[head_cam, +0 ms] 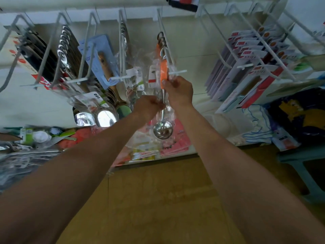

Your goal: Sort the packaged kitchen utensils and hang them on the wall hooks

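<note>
1. Yellowish floor (158,199) lies nearest to where I stand, and both bare forearms reach up from it toward the wall display.
2. Left hand (147,107) is curled round the lower shaft and clear wrap of a packaged ladle (162,129). Right hand (177,88) pinches its orange handle, just beside the tip of a white wall hook (166,48).
3. So the ladle hangs upright between the hands at the hook's front end. Whether its hole is already over the wire, I cannot tell.
4. Further back on that hook hang similar orange-handled ladles (161,43), so the sorting looks matched.
5. Neighbouring hooks already carry spoons (66,50) on the left and boxed knives (246,67) on the right, so much seems done.
6. Below them a loose heap of packs (35,138) still waits, so I judge the job well along but unfinished.
</note>
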Demonstrator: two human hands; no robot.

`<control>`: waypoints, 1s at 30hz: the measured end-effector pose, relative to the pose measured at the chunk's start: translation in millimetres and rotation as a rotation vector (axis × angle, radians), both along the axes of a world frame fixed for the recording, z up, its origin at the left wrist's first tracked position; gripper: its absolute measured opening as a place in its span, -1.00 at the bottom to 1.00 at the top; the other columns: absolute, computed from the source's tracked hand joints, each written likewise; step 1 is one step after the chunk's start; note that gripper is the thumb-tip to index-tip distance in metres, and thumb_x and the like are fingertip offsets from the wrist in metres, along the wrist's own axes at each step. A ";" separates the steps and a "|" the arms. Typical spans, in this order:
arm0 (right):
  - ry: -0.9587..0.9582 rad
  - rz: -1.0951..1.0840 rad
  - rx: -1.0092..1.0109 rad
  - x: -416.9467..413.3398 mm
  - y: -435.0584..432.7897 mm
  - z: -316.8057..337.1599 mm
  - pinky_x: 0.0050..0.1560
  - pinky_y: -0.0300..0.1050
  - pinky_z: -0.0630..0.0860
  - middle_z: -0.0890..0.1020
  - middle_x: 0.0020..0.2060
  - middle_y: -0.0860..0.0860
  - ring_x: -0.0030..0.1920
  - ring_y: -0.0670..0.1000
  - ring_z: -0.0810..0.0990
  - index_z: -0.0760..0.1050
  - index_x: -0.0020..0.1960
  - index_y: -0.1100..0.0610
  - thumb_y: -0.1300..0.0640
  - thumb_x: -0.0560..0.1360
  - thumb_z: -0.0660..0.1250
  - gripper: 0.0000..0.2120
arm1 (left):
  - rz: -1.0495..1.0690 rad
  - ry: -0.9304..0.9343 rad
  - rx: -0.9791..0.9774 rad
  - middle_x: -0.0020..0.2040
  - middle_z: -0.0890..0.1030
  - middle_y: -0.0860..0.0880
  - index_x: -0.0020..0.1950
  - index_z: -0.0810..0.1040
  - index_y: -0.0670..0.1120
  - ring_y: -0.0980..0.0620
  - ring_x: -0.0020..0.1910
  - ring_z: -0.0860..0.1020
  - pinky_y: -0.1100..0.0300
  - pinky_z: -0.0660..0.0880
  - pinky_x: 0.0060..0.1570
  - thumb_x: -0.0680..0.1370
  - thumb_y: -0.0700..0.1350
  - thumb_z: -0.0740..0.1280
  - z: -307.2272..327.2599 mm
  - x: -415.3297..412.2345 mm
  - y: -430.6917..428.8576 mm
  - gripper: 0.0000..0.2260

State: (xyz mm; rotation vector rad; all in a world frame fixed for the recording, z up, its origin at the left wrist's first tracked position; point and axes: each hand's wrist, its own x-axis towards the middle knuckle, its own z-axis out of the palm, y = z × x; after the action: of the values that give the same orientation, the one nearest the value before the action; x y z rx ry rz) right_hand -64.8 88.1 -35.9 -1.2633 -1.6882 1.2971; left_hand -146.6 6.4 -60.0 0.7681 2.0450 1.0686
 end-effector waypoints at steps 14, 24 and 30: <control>0.042 -0.041 -0.126 2.1 -10.7 -35.4 0.04 -0.20 0.50 0.61 0.03 -0.03 0.02 -0.05 0.58 0.54 0.25 0.14 0.06 0.48 0.47 -0.62 | 0.043 -0.006 0.032 0.35 0.50 -0.09 0.41 0.44 -0.09 -0.05 0.30 0.49 0.09 0.42 0.30 0.45 -0.08 0.52 -29.0 -5.1 -6.1 -0.43; -0.052 0.106 -0.157 -16.0 -105.8 -68.8 -0.18 -0.40 0.41 0.62 -0.07 0.02 -0.10 -0.10 0.55 0.59 0.02 0.17 0.13 0.60 0.30 -0.87 | 0.206 0.118 -0.030 0.26 0.52 -0.01 0.46 0.39 -0.08 0.02 0.21 0.50 0.35 0.33 0.01 0.52 -0.03 0.44 -37.3 -57.7 -120.5 -0.46; -0.177 0.468 0.019 -67.6 -191.2 -60.4 0.01 -0.14 0.51 0.62 -0.01 -0.07 0.01 -0.06 0.58 0.56 0.14 0.04 -0.22 0.59 0.16 -0.61 | 0.293 0.245 -0.066 0.30 0.53 -0.09 0.47 0.36 -0.03 -0.08 0.18 0.54 0.02 0.49 0.20 0.53 0.13 0.37 -33.0 -114.1 -231.3 -0.44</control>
State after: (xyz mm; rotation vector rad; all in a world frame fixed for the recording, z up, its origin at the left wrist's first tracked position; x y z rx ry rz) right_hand -132.4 -103.2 -96.2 -1.0296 -2.2105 1.4562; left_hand -260.7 -224.9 -93.0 0.6016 2.4462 1.1012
